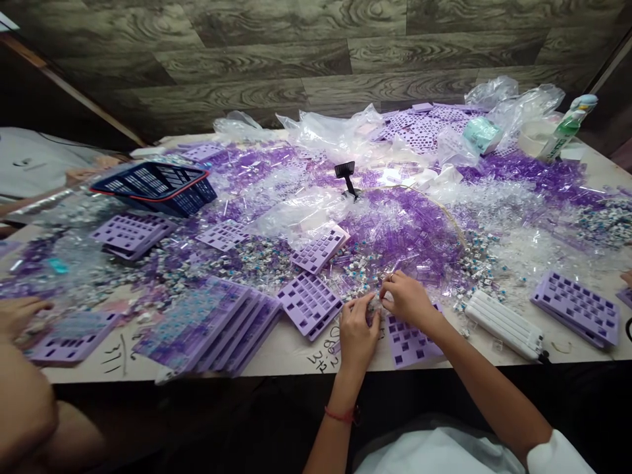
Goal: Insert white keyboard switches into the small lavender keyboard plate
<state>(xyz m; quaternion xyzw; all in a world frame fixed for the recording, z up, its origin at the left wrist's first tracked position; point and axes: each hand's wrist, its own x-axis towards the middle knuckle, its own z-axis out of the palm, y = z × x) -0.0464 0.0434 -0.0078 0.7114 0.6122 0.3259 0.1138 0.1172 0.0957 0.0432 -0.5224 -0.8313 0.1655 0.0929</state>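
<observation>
My left hand (360,324) is at the table's front, fingers bent together and the tips close to my right hand. My right hand (407,299) has thumb and fingers pinched together. Anything between the fingers of either hand is too small to make out. Partly below my right hand lies a purple plate with square holes (407,345). Just beyond the fingertips is a heap of small white and blue pieces (363,266) that look like key switches. To the left of my left hand lies a stack of purple perforated plates (309,304).
Clear and purple strips (409,227) cover the table's middle. A blue basket (162,184) stands left, a black stand (348,178) at centre. White bars (503,326) and stacked purple plates (575,309) lie right; taller stacks (207,326) left. Another person's hand (22,316) is far left.
</observation>
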